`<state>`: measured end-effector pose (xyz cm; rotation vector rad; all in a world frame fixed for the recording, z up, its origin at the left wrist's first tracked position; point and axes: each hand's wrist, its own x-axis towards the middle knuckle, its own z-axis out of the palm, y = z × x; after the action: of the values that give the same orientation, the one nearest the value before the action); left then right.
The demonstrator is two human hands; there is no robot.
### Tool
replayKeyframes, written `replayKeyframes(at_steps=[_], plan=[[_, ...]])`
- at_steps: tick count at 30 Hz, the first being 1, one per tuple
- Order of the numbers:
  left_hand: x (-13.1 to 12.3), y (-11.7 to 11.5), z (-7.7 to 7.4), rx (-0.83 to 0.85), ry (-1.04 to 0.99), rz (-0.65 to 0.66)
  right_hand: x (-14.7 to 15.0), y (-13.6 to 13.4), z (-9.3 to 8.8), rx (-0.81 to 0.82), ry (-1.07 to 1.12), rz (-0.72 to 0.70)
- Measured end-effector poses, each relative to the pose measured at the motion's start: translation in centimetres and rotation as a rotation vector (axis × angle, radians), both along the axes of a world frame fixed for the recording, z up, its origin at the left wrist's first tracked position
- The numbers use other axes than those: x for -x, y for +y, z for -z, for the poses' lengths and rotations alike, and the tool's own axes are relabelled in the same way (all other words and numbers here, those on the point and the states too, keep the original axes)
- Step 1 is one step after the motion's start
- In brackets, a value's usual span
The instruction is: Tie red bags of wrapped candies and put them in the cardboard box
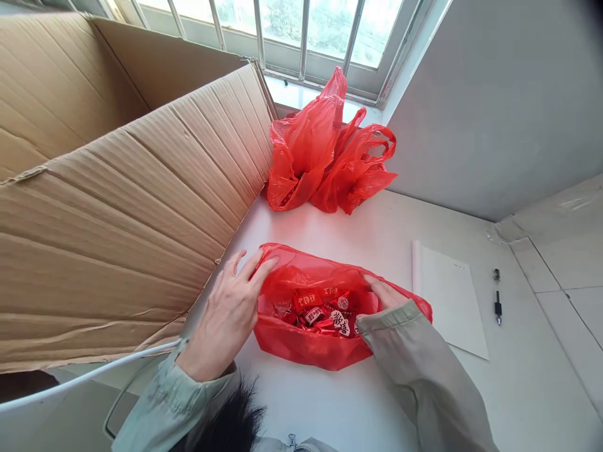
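Observation:
A red plastic bag [301,345] lies open on the white table [339,395] in front of me, with several small red wrapped sweets [320,311] inside. My left hand [226,320] rests at the bag's left rim, fingers stretched out, fingertips touching the plastic. My right hand [384,292] is at the right rim, largely covered by my sleeve and the bag; its fingers seem curled on the plastic edge.
A large open cardboard box [117,207] stands at the left, its flap leaning over the table. A heap of empty red plastic bags [325,150] lies by the window. A white sheet of paper [447,298] and a black pen [498,304] lie at the right.

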<state>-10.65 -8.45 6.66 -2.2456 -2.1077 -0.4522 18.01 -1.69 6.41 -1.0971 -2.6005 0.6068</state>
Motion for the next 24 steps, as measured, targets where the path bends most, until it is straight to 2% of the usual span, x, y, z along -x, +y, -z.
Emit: replayKeyframes(at_steps=[2,4,7,9,11,12,13,14,16,18,21,24], plan=[[-0.2,0.1,-0.7,-0.025,-0.039,-0.019,1.2,-0.5,0.3,0.052,-0.131,0.026],[-0.8,-0.1,-2.1,-0.067,-0.071,-0.005,2.4,-0.7,0.8,0.115,-0.244,0.148],[-2.5,-0.6,-4.4,-0.245,-0.115,-0.002,3.4,-0.2,1.6,0.192,-0.322,0.206],[-3.7,-0.5,-5.0,-0.361,-0.093,0.138,3.4,0.4,1.7,0.207,-0.29,0.153],[-4.5,0.4,-4.3,-0.273,-0.039,0.386,3.2,0.9,1.6,0.188,-0.254,0.11],[-4.6,1.2,-3.6,-0.148,-0.005,0.473,3.0,1.1,1.5,0.177,-0.242,0.087],[-4.4,2.0,-2.6,-0.059,0.023,0.48,2.9,1.2,1.5,0.173,-0.232,0.066],[-4.1,2.8,-1.6,-0.001,0.065,0.444,2.6,1.2,1.6,0.176,-0.223,0.054],[-2.9,4.3,0.1,0.013,0.11,0.233,2.2,1.1,1.8,0.2,-0.19,0.048],[-1.7,5.2,0.9,0.068,0.112,0.119,1.7,0.9,2.0,0.224,-0.145,0.06],[-0.6,5.2,0.7,0.158,0.058,0.1,1.1,0.4,2.1,0.243,-0.096,0.079],[-1.1,4.2,-0.4,0.149,0.005,0.145,0.7,0.2,2.0,0.234,-0.12,0.163]])
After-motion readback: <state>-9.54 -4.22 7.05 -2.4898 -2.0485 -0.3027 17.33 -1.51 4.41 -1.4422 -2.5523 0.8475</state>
